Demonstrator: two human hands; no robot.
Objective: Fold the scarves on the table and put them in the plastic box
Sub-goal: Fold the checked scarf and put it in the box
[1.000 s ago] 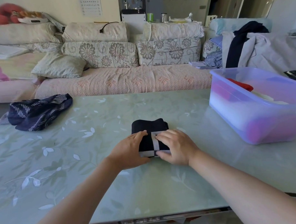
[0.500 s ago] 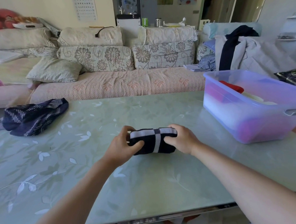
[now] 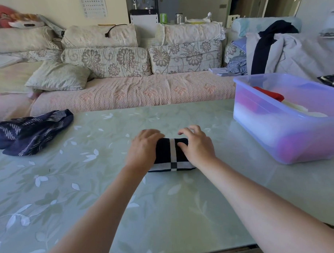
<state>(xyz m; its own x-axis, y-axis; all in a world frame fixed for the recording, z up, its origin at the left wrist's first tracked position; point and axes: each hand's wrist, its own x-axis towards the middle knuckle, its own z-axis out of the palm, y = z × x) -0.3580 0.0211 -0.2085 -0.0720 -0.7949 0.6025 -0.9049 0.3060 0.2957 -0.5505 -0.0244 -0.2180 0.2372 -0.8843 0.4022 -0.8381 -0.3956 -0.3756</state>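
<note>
Lying folded thick, black scarf [image 3: 164, 154] with crossed white stripes.

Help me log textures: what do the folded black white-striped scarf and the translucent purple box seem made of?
Folded black white-striped scarf: probably soft woven or knit cloth, matte; it folds into rounded layers. Translucent purple box: rigid plastic, smooth, glossy; coloured contents glow through its wall.
</note>
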